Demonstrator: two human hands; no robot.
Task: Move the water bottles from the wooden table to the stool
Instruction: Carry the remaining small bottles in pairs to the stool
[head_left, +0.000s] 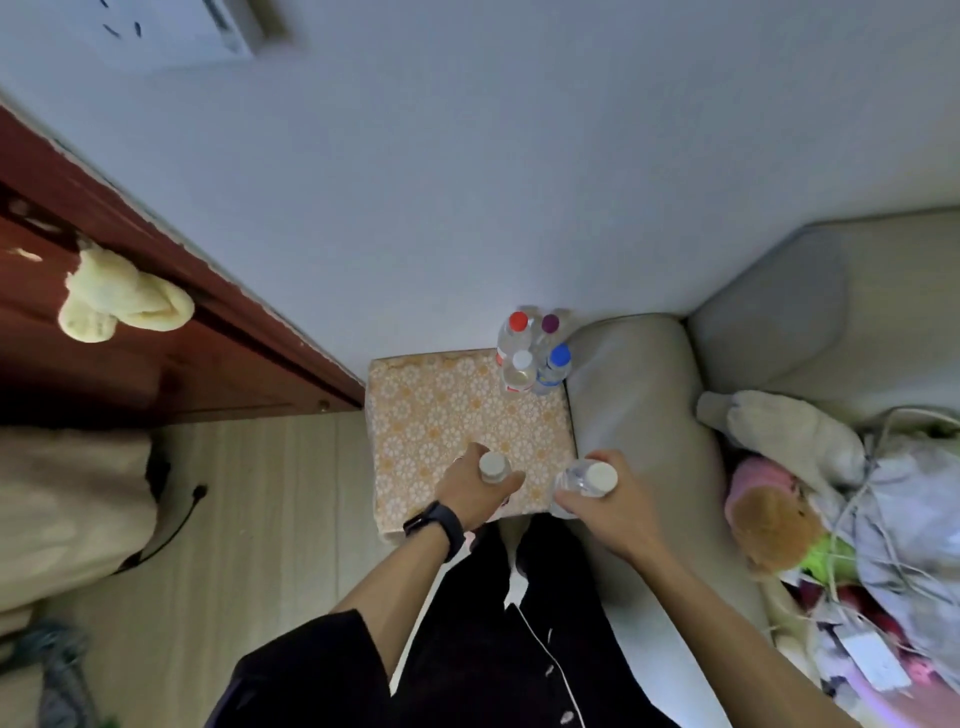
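Observation:
A square stool (431, 410) with an orange flowered cushion stands against the white wall. Several clear water bottles (532, 353) with red, purple, blue and white caps stand upright at its far right corner. My left hand (475, 488) grips a white-capped bottle (492, 466) upright over the stool's near edge. My right hand (605, 506) grips another white-capped clear bottle (589, 478), held just off the stool's near right corner, above the sofa arm. The wooden table is not in view.
A beige sofa (649, 395) adjoins the stool on the right, with plush toys (774, 519), clothes and cables piled on it. A dark red wooden door (171, 332) with a pale cloth (119, 301) hanging on it is at left. Light wooden floor lies below.

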